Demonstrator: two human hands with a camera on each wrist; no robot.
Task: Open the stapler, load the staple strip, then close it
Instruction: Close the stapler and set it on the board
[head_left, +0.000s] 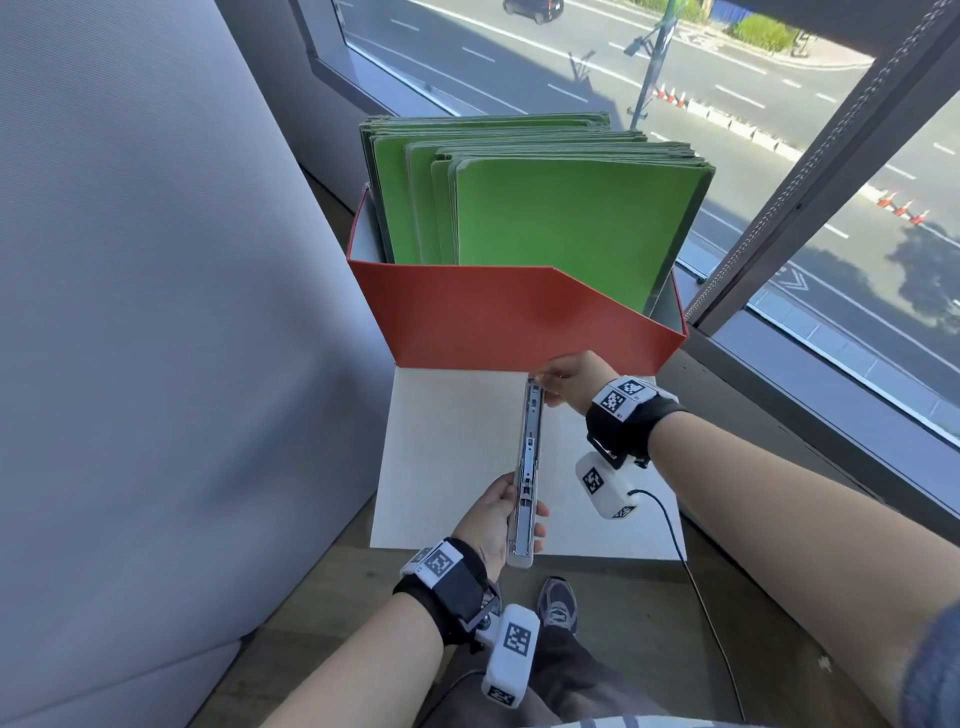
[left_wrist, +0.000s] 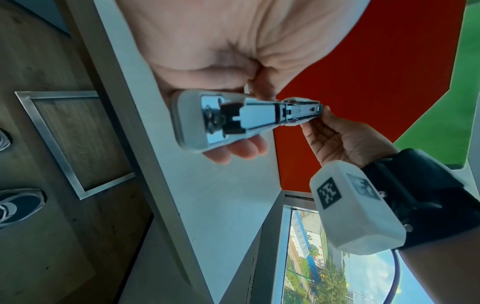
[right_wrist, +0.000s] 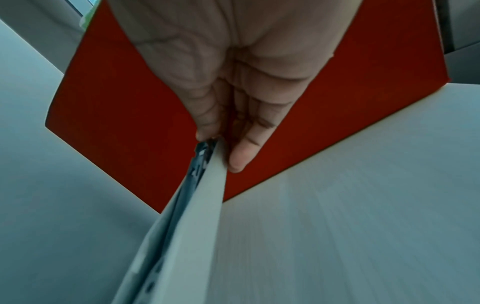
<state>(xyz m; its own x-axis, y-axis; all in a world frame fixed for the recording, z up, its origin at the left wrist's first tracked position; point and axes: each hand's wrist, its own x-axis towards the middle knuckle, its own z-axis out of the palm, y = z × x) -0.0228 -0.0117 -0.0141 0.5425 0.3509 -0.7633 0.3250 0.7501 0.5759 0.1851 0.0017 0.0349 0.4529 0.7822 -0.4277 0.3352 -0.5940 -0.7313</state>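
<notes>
A long white stapler (head_left: 527, 470) is swung fully open into one straight line above the white table (head_left: 447, 447), its metal staple channel facing up. My left hand (head_left: 498, 525) grips the near end, fingers curled under the body (left_wrist: 221, 121). My right hand (head_left: 563, 379) pinches the far tip (right_wrist: 210, 148) between thumb and fingers, close to the red box. The stapler (left_wrist: 259, 115) shows a chrome hinge and a shiny channel in the left wrist view. I cannot tell a separate staple strip apart from the channel.
A red box (head_left: 509, 322) of upright green folders (head_left: 561, 218) stands at the table's far edge, right behind the stapler tip. A grey padded wall (head_left: 145, 312) is on the left, a window (head_left: 779, 130) on the right. Wooden floor and my shoe (head_left: 558, 605) lie below.
</notes>
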